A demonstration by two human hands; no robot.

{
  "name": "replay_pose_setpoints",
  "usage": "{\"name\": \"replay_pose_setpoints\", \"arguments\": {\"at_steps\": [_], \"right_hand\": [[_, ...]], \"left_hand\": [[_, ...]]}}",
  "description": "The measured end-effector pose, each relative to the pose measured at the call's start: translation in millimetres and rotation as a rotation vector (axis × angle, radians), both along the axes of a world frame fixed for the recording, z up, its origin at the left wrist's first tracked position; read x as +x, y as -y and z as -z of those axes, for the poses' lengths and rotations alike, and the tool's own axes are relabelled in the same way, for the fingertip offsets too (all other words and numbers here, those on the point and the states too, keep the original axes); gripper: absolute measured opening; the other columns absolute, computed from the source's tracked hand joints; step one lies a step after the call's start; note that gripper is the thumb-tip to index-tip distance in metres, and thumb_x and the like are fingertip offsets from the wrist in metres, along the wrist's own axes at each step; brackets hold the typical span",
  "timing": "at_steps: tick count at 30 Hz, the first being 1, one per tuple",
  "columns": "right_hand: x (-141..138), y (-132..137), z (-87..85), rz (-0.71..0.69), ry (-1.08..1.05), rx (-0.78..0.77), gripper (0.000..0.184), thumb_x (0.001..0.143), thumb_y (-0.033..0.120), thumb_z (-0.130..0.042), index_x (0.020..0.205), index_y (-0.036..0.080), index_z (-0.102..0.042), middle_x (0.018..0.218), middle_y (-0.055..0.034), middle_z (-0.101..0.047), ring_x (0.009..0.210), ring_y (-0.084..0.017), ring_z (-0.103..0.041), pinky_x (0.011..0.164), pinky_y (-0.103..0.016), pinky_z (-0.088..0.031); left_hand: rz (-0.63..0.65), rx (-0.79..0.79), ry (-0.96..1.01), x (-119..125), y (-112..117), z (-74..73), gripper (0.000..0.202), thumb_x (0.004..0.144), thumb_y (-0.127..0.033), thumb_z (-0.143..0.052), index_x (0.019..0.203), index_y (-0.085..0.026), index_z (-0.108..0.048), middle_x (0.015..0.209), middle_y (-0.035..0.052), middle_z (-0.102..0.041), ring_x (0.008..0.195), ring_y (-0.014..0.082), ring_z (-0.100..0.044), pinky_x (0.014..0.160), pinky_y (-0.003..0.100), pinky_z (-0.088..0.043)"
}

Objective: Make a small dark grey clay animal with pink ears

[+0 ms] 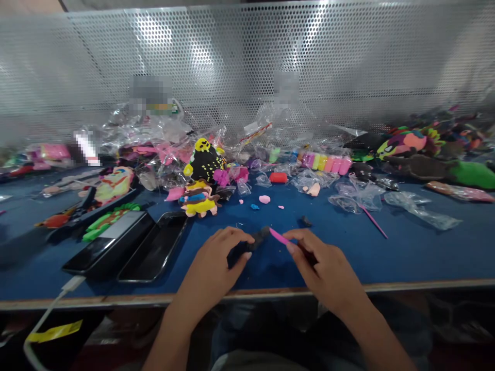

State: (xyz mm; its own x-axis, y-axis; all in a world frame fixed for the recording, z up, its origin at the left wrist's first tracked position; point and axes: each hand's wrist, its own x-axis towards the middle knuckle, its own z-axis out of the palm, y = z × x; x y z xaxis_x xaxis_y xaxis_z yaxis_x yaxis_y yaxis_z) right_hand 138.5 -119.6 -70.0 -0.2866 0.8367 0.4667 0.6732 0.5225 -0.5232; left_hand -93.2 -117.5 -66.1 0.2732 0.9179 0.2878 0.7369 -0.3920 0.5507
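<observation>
- Blue felt-like table point(406, 252) is carrying everything; at its left, two dark phones point(112, 247) are lying side by side, one with a white cable point(58, 299) trailing off the edge.
- Behind them, a black-and-yellow clay figure point(204, 159) is standing upright, and a yellow figure point(197, 200) is lying just in front of it; both look finished.
- Near the front edge, the left hand point(216, 263) is closing its fingers and thumb around a dark clay lump point(255, 240), pressing it to the table.
- That lump is looking rough and plain, so its shaping seems to be at an early stage, with no colour or detail on it yet.
- The right hand point(325, 268) is pinching a pink tool point(279, 236), whose tip is touching the lump's right end.
- Farther back right, pastel clay blocks point(327, 163) are sitting in a row among clear bags.
- No writing is showing legibly; labels are blurred.
</observation>
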Motion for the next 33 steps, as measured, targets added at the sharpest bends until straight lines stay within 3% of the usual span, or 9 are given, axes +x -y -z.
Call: {"name": "replay_pose_setpoints", "arguments": {"at_steps": [7,14,19,26,33], "right_hand": [[-23.8,10.4,0.9,-0.099,0.078,0.02,0.021,0.095,0.018,-0.048,0.103,0.026,-0.066,0.08,0.0032,-0.075,0.065,-0.014,-0.069,0.06,-0.024,-0.04],[-49.4,9.3,4.9,-0.023,0.146,0.125,0.018,0.093,0.016,-0.046,0.09,0.019,-0.063,0.058,0.0029,-0.064,0.046,-0.012,-0.055,0.048,-0.024,-0.028],[-52.3,7.4,6.6,-0.006,0.193,0.129,0.017,0.094,0.016,-0.044,0.09,0.019,-0.06,0.055,0.0042,-0.059,0.044,-0.011,-0.051,0.047,-0.023,-0.023],[-55.3,4.8,8.6,0.028,0.272,0.188,0.016,0.092,0.013,-0.047,0.09,0.019,-0.062,0.055,0.003,-0.061,0.045,-0.012,-0.054,0.047,-0.025,-0.02],[-56.0,8.9,6.5,0.048,0.445,0.063,0.015,0.091,0.012,-0.049,0.092,0.019,-0.063,0.059,0.0013,-0.065,0.048,-0.014,-0.059,0.047,-0.026,-0.016]], "left_hand": [[0.018,-0.019,0.071,-2.4,0.6,-1.9,0.041,0.086,-0.005,-0.042,0.111,-0.027,-0.066,0.117,0.0026,-0.066,0.113,0.0192,-0.06,0.1,0.036,-0.048],[0.049,-0.037,0.14,-3.9,-0.7,-1.3,0.038,0.088,-0.005,-0.042,0.107,-0.026,-0.067,0.115,0.0021,-0.067,0.112,0.0179,-0.061,0.102,0.034,-0.047],[0.044,-0.045,0.149,-3.8,-0.8,-1.2,0.036,0.088,-0.005,-0.041,0.105,-0.025,-0.067,0.114,0.0022,-0.067,0.112,0.0175,-0.06,0.101,0.033,-0.047],[0.041,-0.057,0.149,-3.2,0.7,-2.4,0.036,0.089,-0.005,-0.04,0.105,-0.024,-0.066,0.114,0.0027,-0.066,0.111,0.0177,-0.059,0.1,0.034,-0.046],[0.013,-0.055,0.122,-1.4,-0.7,-1.0,0.034,0.09,-0.008,-0.04,0.104,-0.024,-0.066,0.112,0.0037,-0.066,0.108,0.0193,-0.06,0.097,0.036,-0.047]]}}
